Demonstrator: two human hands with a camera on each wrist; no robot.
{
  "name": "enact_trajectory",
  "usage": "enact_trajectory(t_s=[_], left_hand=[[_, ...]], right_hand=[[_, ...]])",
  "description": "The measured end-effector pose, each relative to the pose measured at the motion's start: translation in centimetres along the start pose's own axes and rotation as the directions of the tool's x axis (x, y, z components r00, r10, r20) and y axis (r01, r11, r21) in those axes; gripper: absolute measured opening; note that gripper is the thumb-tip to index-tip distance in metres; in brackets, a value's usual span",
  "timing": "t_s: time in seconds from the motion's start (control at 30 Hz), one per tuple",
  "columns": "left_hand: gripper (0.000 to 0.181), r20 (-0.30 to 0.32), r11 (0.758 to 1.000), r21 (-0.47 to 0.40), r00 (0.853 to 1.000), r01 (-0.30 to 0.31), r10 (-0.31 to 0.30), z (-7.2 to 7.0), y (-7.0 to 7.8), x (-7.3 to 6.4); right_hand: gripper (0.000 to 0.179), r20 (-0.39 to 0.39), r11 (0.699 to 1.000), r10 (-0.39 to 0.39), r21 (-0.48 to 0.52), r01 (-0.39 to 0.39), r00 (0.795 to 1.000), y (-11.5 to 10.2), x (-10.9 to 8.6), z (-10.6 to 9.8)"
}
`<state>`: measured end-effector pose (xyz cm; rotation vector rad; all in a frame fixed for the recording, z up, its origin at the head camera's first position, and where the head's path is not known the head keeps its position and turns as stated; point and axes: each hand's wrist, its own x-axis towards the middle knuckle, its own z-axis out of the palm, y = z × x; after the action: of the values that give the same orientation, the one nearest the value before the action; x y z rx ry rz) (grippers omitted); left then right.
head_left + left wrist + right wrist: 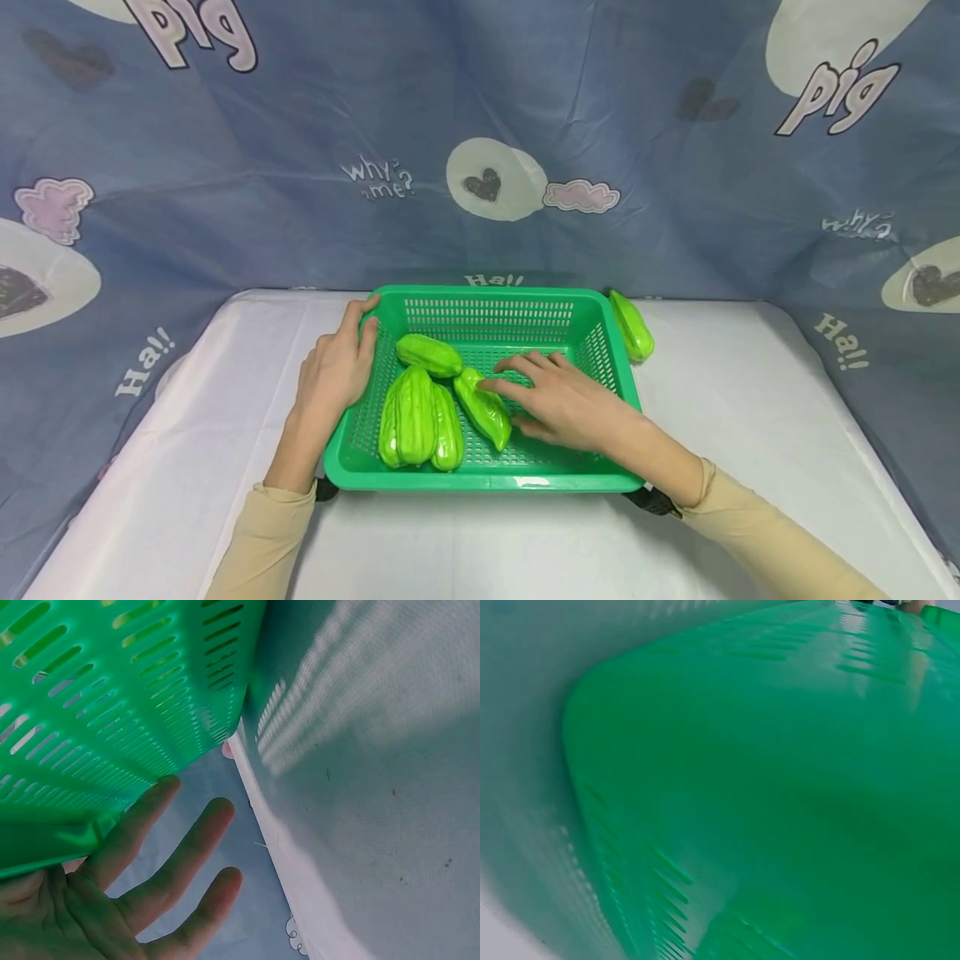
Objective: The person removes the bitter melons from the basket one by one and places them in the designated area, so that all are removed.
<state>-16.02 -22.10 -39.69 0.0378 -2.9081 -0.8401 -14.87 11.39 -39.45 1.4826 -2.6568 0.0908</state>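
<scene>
Left hand [335, 367] straddling green basket [480, 482] rim: thumb inside, fingers splayed outside, wall pinched between, probably for steadying. Right hand [566, 400] spread over ribbed fruit [482, 408], slanting inside basket; firm contact hard to tell. Fruit cluster [415, 417] packed left, likely checking rolling. Outlying fruit [632, 325] outside, beside right wall.

Makeshift booth: printed backdrop [480, 108], white-covered table [480, 542]

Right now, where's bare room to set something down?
Table: right of the lone green piece, left of the left hand, and between the sleeves in front of the basket. Inside: between right hand and back wall. Crowded: basket's left and centre, green pieces.
</scene>
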Motion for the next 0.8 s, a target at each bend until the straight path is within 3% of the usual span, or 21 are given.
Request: enact_trajectory(t_s=[0.23,0.6,0.8], left_hand=[[0.051,0.001,1.000,0.000,1.000,-0.001,0.001,-0.01,0.12,-0.03],[0.051,-0.004,1.000,-0.003,1.000,0.000,0.000,0.03,0.12,-0.01],[0.051,0.000,1.000,-0.001,1.000,0.002,-0.002,0.01,0.09,0.01]], right_hand=[[0.066,0.036,0.999,-0.036,-0.022,0.037,0.999,-0.20,-0.01,0.50],[0.044,-0.012,0.998,-0.054,-0.020,0.053,0.998,-0.26,-0.05,0.65],[0.051,0.013,0.999,-0.048,-0.015,0.048,0.999,-0.33,-0.09,0.55]])
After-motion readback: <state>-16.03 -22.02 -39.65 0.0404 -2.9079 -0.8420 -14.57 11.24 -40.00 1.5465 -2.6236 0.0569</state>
